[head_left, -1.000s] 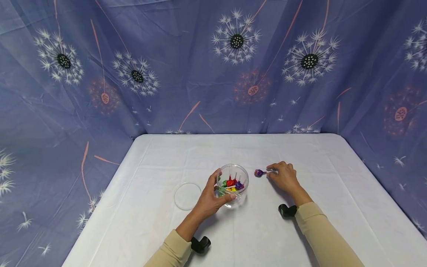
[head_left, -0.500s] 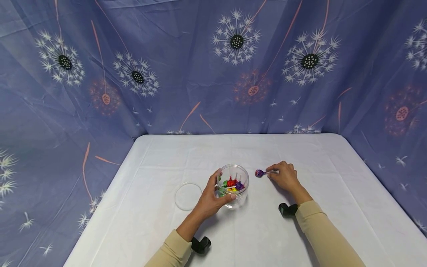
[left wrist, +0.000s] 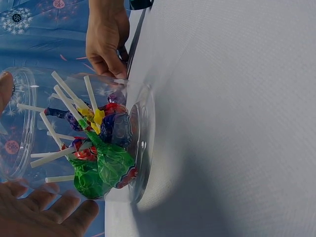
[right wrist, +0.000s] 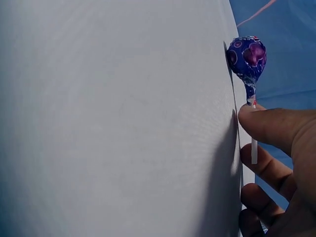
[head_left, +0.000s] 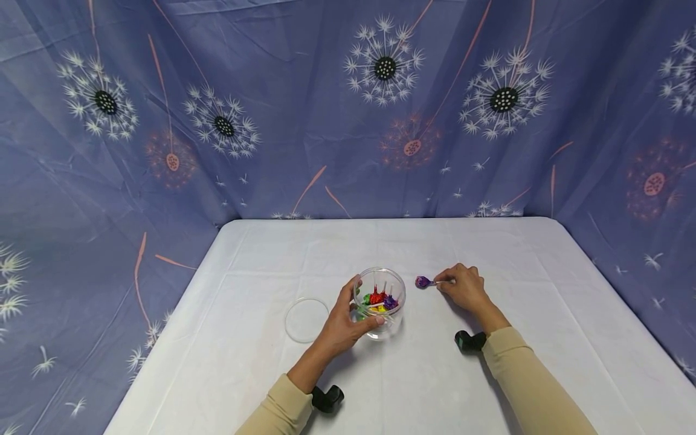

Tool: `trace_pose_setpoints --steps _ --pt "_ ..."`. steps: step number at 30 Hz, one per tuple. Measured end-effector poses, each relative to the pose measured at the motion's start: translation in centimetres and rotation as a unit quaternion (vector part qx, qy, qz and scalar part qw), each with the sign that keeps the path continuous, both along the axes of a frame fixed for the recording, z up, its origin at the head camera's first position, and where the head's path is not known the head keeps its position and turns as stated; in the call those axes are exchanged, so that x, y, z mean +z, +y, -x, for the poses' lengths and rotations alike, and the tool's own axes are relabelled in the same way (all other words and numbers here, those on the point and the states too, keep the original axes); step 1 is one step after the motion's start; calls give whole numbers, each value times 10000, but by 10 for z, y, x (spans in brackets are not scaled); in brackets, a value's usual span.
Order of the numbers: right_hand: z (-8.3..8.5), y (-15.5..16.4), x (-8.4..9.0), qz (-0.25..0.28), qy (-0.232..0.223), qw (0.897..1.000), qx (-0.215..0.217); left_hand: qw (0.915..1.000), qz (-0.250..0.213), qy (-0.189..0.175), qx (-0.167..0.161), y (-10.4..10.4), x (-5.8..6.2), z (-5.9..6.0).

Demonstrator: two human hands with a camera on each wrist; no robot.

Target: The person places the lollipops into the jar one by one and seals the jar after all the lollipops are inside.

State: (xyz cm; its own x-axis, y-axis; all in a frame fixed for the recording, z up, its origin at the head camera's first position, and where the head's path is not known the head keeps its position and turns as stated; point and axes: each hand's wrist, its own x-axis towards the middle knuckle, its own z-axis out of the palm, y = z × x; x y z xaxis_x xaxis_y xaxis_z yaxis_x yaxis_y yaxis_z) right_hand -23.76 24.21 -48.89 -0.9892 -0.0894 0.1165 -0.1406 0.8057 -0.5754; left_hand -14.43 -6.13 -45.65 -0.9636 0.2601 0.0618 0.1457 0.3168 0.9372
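My left hand (head_left: 339, 323) grips the side of a clear plastic jar (head_left: 388, 329), thumb on the near side and fingers round the far left. The jar stands on the table with its mouth uncovered. Inside it lie several wrapped lollipops (left wrist: 116, 163), green, red, yellow and purple, their white sticks pointing at different angles. To the right of the jar, my right hand (head_left: 462, 289) pinches the white stick of a purple lollipop (right wrist: 248, 57). That lollipop's wrapped head points left, toward the jar, at or very near the tabletop.
A clear round lid (head_left: 306, 320) lies flat on the white-covered table (head_left: 261, 260), left of the jar. Black wrist devices (head_left: 328, 399) sit at both sleeves. A blue dandelion-print curtain (head_left: 304, 109) hangs behind the table and along its sides.
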Motion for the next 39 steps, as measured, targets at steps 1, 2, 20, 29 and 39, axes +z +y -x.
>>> trace_pose_setpoints --steps 1,2,20,29,39 --pt "0 0 0 7 1 10000 -4 10000 -3 -1 2 0 0 0" --pt "0 1 0 2 1 10000 -2 10000 -11 0 0 0 0 0" --pt "-8 2 7 526 -336 9979 -152 9999 -101 14 -46 0 0 0" --pt "-12 -3 19 679 -85 9976 -46 9999 -136 -14 -52 1 1 -1" --pt "-18 -16 42 896 543 9944 164 9999 -34 -102 29 0 0 -1"
